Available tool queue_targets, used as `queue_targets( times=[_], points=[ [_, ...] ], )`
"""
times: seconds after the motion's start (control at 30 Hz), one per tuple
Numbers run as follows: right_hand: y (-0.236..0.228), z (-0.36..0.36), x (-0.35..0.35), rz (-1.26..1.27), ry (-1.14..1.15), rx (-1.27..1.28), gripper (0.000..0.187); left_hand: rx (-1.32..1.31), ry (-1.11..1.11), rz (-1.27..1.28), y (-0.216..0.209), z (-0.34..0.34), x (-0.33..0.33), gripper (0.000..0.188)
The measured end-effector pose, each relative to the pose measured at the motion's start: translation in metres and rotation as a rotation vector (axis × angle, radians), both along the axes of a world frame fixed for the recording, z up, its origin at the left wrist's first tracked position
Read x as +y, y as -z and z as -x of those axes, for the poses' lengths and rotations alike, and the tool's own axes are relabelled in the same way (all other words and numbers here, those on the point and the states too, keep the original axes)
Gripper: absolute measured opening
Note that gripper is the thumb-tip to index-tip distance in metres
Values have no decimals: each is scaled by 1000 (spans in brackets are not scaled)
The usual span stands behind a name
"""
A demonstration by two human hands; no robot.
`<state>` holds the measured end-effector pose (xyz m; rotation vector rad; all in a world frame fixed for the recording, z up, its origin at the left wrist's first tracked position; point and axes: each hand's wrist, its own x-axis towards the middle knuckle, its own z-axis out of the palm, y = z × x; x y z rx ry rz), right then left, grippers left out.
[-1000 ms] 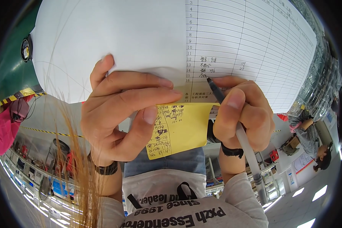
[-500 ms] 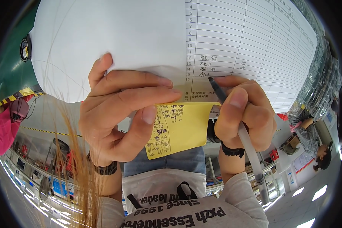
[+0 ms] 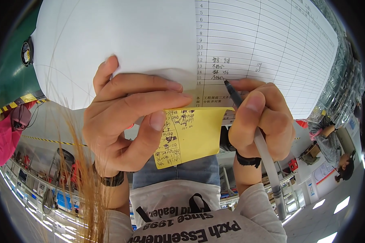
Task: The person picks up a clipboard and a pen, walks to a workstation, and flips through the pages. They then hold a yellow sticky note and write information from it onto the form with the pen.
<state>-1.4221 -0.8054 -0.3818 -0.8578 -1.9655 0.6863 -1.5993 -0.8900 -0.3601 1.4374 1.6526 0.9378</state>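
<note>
Green tabletop (image 3: 12, 44) shows left of the ruled form (image 3: 235, 34), four lower rows bearing writing, the next blank, right hand (image 3: 263, 117) gripping a pen (image 3: 267, 160) over it, half-curled left hand (image 3: 127, 117) thumbing a yellow note (image 3: 200, 137) at its near edge, pinch unclear.

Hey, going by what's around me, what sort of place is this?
Likely a factory or workshop: black-and-yellow striped tape beside a green work surface, bright ceiling lights, and a ruled form partly filled in by hand.
</note>
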Motion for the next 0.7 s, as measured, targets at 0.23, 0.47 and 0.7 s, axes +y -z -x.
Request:
queue_targets(
  times=[0.23, 0.47, 0.7],
  points=[
    [-10, -17, 0, 261, 1, 206, 20, -7, 12, 12, 1, -4, 2, 23],
    [-11, -39, 17, 302, 28, 182, 26, -9, -10, -4, 1, -2, 0, 22],
    [-7, -48, 20, 210, 18, 88, 32, -3, -20, 1, 1, -2, 0, 22]
  ],
)
